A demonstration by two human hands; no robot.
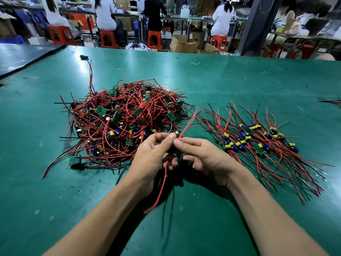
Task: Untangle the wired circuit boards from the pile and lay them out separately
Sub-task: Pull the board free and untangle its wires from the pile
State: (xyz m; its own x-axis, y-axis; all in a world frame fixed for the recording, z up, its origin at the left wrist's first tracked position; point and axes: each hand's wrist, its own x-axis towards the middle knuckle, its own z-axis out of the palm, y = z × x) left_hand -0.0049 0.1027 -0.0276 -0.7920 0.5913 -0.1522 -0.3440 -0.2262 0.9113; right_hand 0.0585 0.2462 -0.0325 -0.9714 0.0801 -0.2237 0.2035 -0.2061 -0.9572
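Fingertips (170, 137) of the left hand (153, 156) are closing narrowly on the leads (167, 159) of one board (180, 160). The right hand's (204, 157) thumb and forefinger are pinching a single red wire (190, 120) just beside them. Both sets of fingers are curling in tight, apparently to pull this one unit's strands apart from each other. The board is showing only as a small blurred green patch between the two palms, just in front of the pile (121, 122) and off the counter (239, 80). Which hand is carrying its weight cannot be told.

The pinched wire is running straight up and away to the right, its tip pointing past the pile's right edge. A second red end (158, 196) and dark strands are hanging down toward the person. The unit's long axis is therefore lying on a diagonal, from near left to far right.

The pile is sitting as a dense red knot, with green boards and blue and yellow capacitors poking out at all angles. To the right of the pile, the row (258, 141) of freed boards is lying flat. Their wires are fanning in parallel from far left to near right, and the boards are forming a band across the middle. That order is probably keeping them from snagging again. Beyond the pile, seated workers (106, 13) are facing other benches.
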